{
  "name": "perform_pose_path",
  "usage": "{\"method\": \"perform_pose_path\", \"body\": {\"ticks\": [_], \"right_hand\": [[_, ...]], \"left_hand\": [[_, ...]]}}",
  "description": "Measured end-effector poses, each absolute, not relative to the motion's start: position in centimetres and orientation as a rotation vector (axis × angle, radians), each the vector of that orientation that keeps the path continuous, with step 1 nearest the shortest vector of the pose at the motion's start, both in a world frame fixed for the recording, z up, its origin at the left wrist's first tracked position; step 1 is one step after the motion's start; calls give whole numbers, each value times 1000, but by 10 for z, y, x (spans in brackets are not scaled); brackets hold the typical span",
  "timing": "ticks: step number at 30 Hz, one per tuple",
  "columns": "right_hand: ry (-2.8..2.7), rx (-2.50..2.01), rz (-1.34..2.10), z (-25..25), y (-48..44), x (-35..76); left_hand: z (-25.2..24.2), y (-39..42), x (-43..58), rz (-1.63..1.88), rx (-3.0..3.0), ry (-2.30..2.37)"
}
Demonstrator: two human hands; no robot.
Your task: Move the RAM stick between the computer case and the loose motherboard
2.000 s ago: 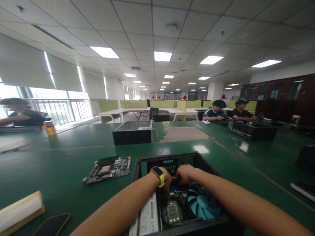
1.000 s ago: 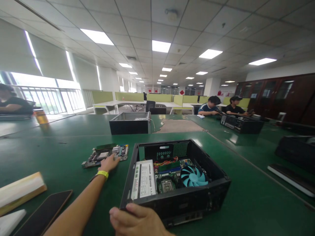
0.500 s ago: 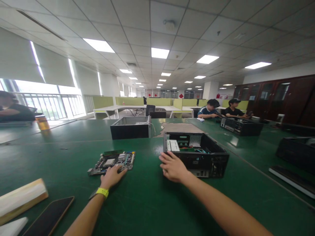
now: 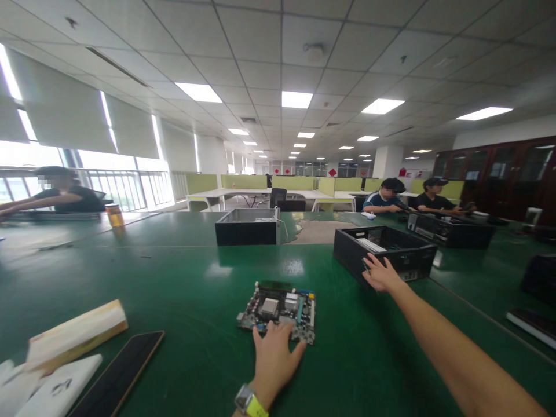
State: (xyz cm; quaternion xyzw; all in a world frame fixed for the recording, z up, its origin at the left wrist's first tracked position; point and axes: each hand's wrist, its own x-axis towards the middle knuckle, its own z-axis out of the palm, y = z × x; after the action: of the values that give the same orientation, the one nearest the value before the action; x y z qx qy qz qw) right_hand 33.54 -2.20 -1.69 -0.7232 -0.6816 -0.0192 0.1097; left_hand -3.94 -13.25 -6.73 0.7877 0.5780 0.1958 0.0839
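Note:
A computer motherboard [image 4: 270, 307] lies flat on the green table in front of me, with its processor area facing up. My left hand [image 4: 276, 354] has its fingertips and thumb on the board's near edge; a watch with a yellow-green strap is on that wrist. To the right stands a black computer case [image 4: 406, 262], open at the top, with a pale part visible inside. My right hand [image 4: 382, 275] is at the near left side of this case, fingers stretched and apart, gripping nothing.
Another open case [image 4: 247, 233] stands further back. A white-and-tan block [image 4: 78, 333], a white item [image 4: 61, 389] and a dark flat phone-like slab [image 4: 121, 370] lie at near left. A jar [image 4: 115, 216] and a person are far left. Two people sit behind a black case [image 4: 452, 229] at right.
The motherboard has slid right and closer to me with my left hand. The black case has shifted right, away from me and turned, with my right hand beside it. The view has swung slightly left.

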Motion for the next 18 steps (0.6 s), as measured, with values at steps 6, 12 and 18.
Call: {"method": "perform_pose_path", "body": {"ticks": [6,12,18], "right_hand": [[-1707,-1954,125,-22,-36,303],[-1408,-1673,322,-82,-72,232],[-1043,-1450,528,-108,-93,195]], "left_hand": [[-67,-200,33,492,2389,1544],[-76,-216,54,568,2268,1350],[-65,-147,-12,1178,2110,1308]]}}
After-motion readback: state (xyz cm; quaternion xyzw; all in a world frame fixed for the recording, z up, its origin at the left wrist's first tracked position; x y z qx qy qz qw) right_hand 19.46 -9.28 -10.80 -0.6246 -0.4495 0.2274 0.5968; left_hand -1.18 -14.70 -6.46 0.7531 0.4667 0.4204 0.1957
